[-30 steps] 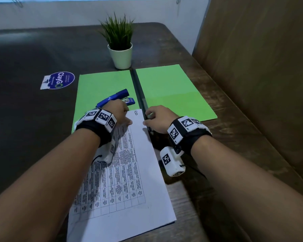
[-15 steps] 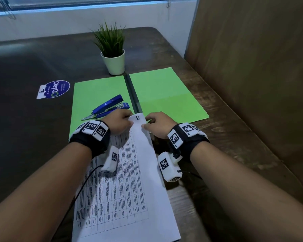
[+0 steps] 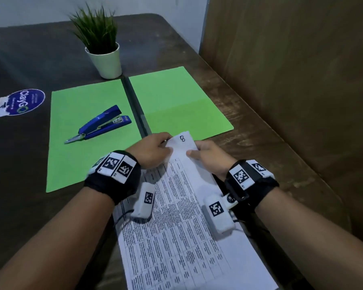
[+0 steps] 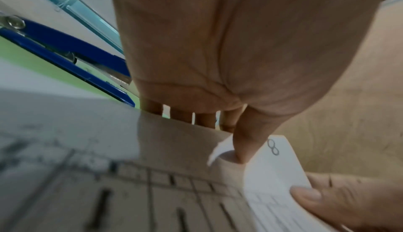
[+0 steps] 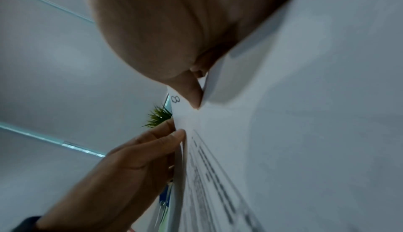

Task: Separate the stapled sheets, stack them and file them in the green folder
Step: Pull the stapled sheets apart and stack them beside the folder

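- Now that the left hand [image 3: 153, 150] has let go of the blue stapler [image 3: 102, 124], the stapler lies on the green folder [image 3: 88, 114] at ten o'clock from the hands.
- Both hands have lifted the top end of the sheets [image 3: 182, 197] off the bench [image 3: 260, 132].
- The left fingers [image 5: 172, 136] pinch the left corner; the right hand [image 3: 208, 158] pinches the right edge.
- I think the pulling apart starts next.

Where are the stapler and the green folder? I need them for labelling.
stapler [image 3: 102, 123], head view, middle of its blue body.
green folder [image 3: 176, 95], head view, bare right-hand leaf.
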Motion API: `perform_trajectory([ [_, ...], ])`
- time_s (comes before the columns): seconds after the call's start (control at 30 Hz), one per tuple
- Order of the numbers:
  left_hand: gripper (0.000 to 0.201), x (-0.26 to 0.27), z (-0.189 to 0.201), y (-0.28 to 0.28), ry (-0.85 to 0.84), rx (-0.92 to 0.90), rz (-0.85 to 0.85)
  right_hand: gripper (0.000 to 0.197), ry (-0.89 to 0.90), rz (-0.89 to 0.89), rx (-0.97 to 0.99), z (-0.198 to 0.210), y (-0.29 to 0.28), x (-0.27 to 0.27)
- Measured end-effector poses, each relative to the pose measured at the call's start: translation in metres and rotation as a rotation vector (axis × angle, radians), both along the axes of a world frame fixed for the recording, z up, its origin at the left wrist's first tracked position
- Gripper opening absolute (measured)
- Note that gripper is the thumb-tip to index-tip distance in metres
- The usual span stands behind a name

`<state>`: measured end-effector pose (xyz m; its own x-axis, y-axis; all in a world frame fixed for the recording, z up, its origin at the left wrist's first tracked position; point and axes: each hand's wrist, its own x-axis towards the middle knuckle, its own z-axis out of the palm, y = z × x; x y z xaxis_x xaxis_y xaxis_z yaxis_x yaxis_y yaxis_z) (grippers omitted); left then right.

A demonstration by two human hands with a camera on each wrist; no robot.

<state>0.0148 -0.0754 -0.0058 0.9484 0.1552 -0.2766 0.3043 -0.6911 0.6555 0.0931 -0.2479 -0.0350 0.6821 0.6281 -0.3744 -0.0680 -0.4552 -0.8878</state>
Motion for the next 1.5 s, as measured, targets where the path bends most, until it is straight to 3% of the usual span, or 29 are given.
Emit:
perform_trajectory([
  [0.2,0.018,-0.006,0.0,0.025,0.081,-0.005,-0.047,0.026,0.085,-0.058,0.141,-0.002,-0.008,-0.003],
  [0.4,0.033,-0.012,0.007,0.019,0.145,0.046,-0.028,0.025,0.066,-0.034,0.128,-0.003,-0.016,-0.004],
  [0.63,0.039,-0.031,-0.002,0.008,0.014,-0.141,0.135,0.012,0.049,-0.01,0.129,0.003,-0.036,-0.01],
  [0.77,0.053,-0.049,-0.012,0.003,-0.049,-0.285,0.196,0.009,0.024,-0.026,0.146,0.004,-0.048,-0.015],
  [0.9,0.056,-0.066,-0.009,-0.022,-0.071,-0.35,0.202,0.016,-0.08,0.011,0.098,-0.001,-0.053,-0.029],
  [1.03,0.055,-0.072,-0.008,-0.038,-0.15,-0.418,0.234,0.022,-0.036,-0.023,0.141,-0.001,-0.059,-0.046],
  [1.5,0.05,-0.052,-0.03,-0.042,-0.169,-0.369,0.221,0.018,0.02,-0.064,0.149,-0.005,-0.079,-0.034],
])
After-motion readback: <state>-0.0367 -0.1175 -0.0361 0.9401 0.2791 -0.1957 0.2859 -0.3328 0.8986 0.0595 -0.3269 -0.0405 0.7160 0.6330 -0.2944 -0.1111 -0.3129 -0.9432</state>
